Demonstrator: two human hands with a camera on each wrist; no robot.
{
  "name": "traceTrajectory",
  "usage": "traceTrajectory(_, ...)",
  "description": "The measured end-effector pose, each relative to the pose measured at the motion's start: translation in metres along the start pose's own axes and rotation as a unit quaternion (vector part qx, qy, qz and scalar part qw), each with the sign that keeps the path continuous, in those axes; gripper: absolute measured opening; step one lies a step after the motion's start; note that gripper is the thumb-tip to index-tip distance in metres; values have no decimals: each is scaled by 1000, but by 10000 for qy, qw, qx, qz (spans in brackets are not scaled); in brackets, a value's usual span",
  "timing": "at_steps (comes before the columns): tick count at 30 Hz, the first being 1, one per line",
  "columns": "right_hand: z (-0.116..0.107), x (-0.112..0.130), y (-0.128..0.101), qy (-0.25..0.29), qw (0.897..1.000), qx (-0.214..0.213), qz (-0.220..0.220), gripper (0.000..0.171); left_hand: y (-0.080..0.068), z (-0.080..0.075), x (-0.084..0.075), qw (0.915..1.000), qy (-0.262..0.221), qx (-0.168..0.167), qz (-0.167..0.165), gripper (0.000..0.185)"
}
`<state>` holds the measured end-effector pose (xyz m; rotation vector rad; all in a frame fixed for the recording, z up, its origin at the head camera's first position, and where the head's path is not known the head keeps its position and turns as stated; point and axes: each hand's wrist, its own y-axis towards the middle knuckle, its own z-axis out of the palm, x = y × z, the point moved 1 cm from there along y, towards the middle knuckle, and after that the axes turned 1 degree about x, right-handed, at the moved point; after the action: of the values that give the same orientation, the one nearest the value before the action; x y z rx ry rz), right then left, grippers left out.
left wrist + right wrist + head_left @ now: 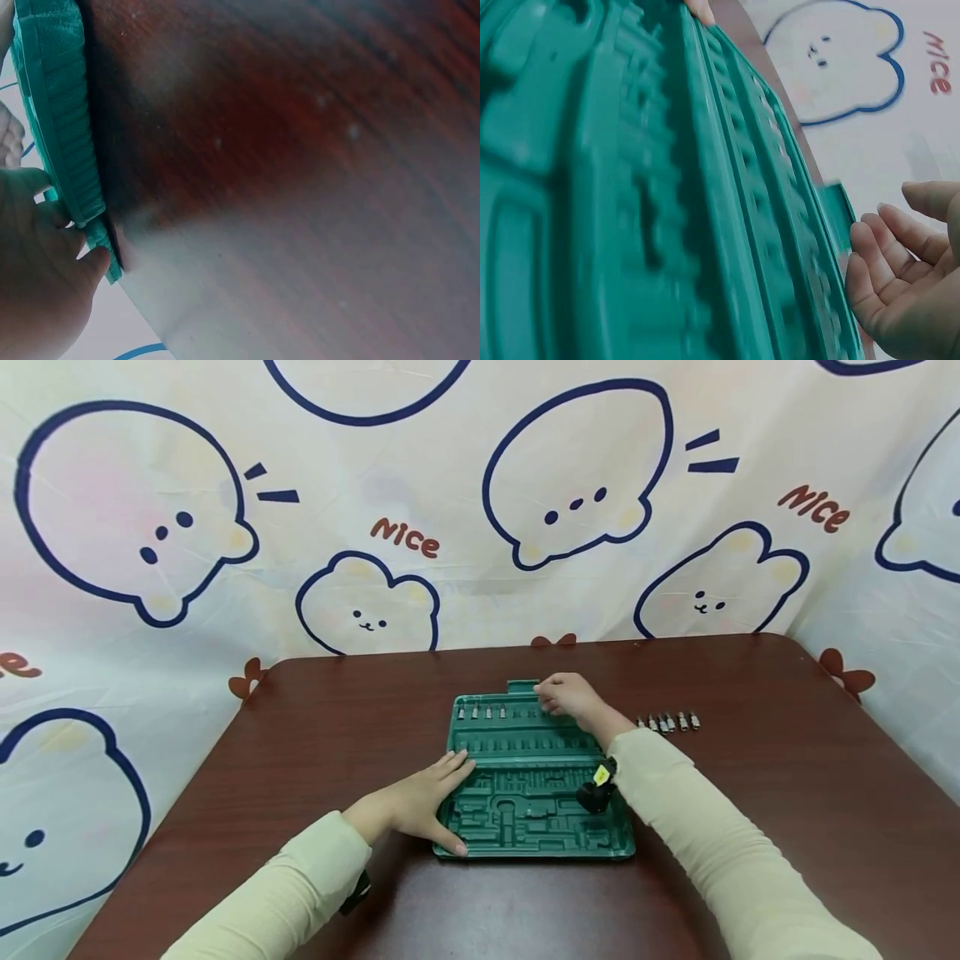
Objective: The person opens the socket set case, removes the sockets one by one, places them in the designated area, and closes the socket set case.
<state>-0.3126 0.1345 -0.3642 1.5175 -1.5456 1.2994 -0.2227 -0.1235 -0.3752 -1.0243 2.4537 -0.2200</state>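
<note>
Green moulded plastic fills the middle of the brown surface (750,793): a tool-case tray (525,793) with rows of ribbed slots and recessed pockets, lying flat in front of me; my left hand (420,802) rests on its left edge with the fingers stretched out straight over the rim and the thumb along the near-left corner, so that grip is open and merely presses; the left wrist view shows the tray's ribbed rim (64,135) against my palm and thumb, the surface beyond it blurred. My right hand (566,695) is at the far edge of the tray, beside the small tab that sticks out there, fingers bent down towards the top row of slots; whether they pinch anything I cannot tell, for the fingertips are too small in the head view, and in the right wrist view my fingers (889,262) lie loosely curved just beside the rim with nothing visible between them. Four small metal bits (482,712) stand in the left part of that top row; a line of loose bits (667,722) lies on the surface to the right of the tray, near my right wrist.
</note>
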Motion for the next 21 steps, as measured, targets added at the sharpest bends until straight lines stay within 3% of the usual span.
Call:
traceTrajectory(9,26,10,18,-651,9970,57,-419,24,1,1,-1,10000,17,-32,-50,111)
traceTrajectory(21,45,5,38,-1914,9804,304,-345,27,1,3,1,10000,-33,-44,-82,112)
